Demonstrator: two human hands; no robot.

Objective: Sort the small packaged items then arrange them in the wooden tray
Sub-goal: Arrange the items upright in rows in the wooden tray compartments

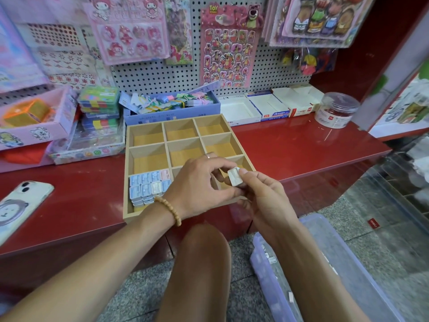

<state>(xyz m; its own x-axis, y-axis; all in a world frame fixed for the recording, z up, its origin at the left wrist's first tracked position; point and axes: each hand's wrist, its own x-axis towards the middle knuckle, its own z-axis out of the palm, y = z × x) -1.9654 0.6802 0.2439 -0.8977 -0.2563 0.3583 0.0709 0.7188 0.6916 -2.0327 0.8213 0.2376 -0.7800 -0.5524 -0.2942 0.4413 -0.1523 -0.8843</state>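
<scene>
Wooden tray, shelf edge: near-left compartment filled with stacked packets, sorted by kind. White packet pinched by right hand above near-right compartment; left hand fingertips curled beside, apparently orienting.

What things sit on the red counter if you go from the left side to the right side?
Phone → pink box → wooden tray with small packets in its near-left corner → white open boxes → clear round jar.
</scene>
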